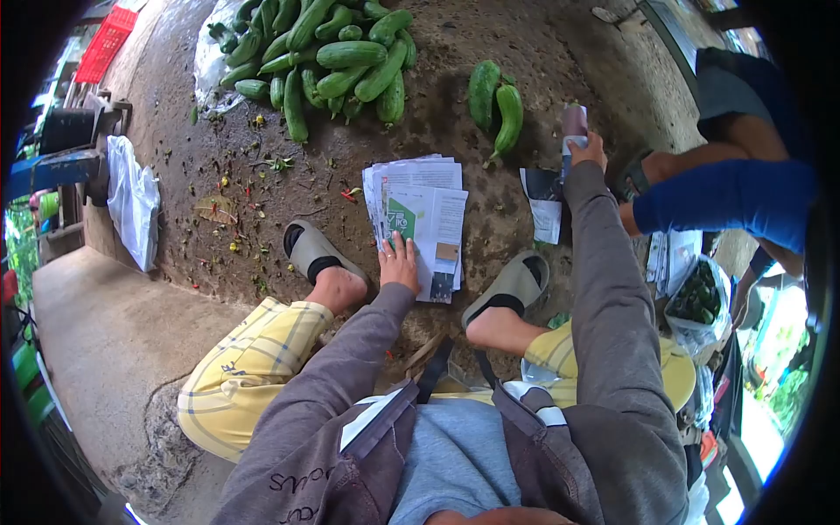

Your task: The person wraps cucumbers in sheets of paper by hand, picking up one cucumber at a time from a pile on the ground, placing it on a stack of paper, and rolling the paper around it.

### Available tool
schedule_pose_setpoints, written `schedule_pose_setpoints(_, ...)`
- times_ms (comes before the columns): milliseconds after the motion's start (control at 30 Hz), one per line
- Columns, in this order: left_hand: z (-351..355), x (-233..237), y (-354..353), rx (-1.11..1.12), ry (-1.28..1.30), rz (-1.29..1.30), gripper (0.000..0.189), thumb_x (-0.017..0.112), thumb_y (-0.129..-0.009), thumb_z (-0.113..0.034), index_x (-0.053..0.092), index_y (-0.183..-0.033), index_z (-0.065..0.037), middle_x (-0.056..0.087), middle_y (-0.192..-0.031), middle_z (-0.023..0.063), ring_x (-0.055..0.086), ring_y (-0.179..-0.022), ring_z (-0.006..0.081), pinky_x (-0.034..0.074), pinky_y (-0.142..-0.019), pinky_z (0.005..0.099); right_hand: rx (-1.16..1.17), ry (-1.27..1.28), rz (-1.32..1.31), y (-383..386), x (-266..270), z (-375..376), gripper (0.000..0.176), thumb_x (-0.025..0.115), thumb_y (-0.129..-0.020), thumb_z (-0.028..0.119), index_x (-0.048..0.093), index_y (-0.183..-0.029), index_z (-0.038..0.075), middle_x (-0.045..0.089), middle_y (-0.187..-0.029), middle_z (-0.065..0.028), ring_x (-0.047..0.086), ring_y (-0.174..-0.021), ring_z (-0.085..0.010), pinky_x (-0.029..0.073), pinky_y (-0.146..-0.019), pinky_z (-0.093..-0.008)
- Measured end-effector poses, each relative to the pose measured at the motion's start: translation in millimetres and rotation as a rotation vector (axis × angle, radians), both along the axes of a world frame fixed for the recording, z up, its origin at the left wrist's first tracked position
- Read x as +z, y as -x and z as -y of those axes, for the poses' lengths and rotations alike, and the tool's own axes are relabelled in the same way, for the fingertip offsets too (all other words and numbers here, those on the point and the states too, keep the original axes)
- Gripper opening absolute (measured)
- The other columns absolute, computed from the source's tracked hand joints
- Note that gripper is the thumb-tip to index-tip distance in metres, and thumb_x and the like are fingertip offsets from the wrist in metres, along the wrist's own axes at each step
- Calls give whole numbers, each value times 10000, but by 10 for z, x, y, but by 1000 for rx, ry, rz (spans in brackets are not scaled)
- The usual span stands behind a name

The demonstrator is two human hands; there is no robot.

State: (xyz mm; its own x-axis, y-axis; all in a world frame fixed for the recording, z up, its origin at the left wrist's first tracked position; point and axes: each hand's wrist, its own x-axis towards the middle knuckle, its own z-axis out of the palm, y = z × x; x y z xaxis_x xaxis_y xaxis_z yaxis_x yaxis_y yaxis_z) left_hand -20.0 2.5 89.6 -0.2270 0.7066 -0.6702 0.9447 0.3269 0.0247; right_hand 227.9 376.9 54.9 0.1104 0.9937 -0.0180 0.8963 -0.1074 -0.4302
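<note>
Left hand (400, 265) on newspapers (442, 210), cucumbers (352, 55) beyond

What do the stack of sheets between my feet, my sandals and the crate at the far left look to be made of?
The stack of sheets looks like thin, fairly matte newsprint: columns of print and flat, loosely lined-up edges. The sandals seem to be moulded foam or rubber, dull grey-green, in thick smooth one-piece straps. The crate is probably hard plastic, bright red with a grid of openings.

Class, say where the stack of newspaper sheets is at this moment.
In the head view, the newspaper stack lies near the middle, between the sandals, with the left hand on its near half and the cucumber pile beyond its far end.
</note>
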Motion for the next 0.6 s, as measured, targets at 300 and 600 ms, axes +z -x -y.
schedule_pose_setpoints(300,215,-421,-130,-128,-112,-205,1049,752,-661,-395,163,-1416,32,98,-1453,310,168,-1312,518,203,-1069,531,89,12,445,435,262,-194,555,714,-698,436,578,-1143,134,573,-1162,-141,529,-1090,-309,412,-906,-493)
schedule_pose_setpoints(600,288,-43,26,-118,-89,48,1200,849,-482,-320,152,-1451,-199,29,-1497,204,32,-1363,455,164,-1055,604,95,257,-160,1240,-265,113,704,740,-694,386,477,-1219,-4,592,-1108,-204,566,-1059,-312,448,-901,-368)
